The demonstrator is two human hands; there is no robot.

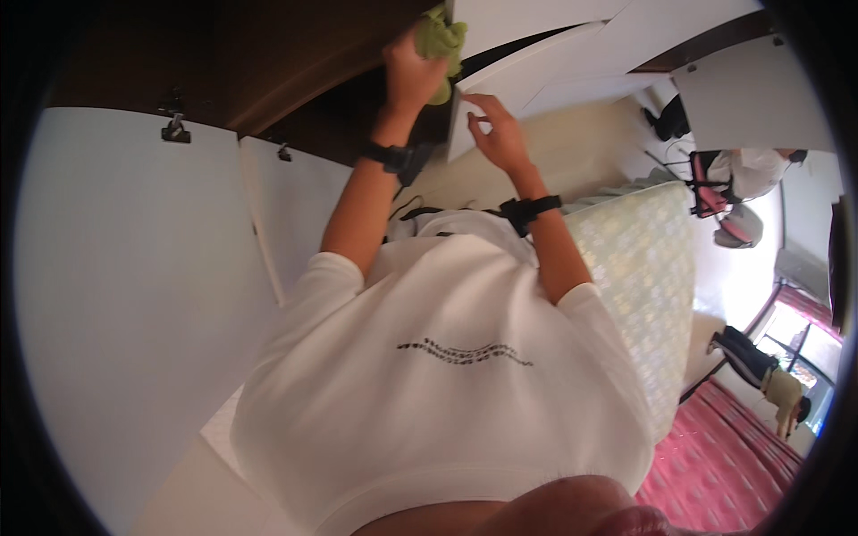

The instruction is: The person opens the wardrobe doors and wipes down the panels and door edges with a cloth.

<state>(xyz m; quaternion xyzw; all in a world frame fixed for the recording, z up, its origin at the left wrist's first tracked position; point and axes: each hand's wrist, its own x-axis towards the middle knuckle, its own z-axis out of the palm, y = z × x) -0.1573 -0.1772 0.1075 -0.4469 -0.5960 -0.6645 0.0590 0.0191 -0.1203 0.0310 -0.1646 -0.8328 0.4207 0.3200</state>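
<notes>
My left hand (414, 77) is closed around a crumpled green cloth (442, 41). The cloth lies against the edge of a white cabinet panel (516, 27), beside a dark cabinet opening (335, 114). To the right, my right hand (497, 134) has its fingers loosely curled and apart, with nothing held. Its index fingertip is at the edge of a lower white panel (529, 80); whether it presses on the panel I cannot tell. Both wrists wear black straps, and the left one carries a dark device (402, 159).
White cabinet doors (127, 254) with dark hinges (175, 127) stand open at left. A floral-patterned mattress (633, 281) lies right of my body. Further right are a pink-and-black chair (707, 184), a pink patterned bedspread (717, 455) and a window (801, 345).
</notes>
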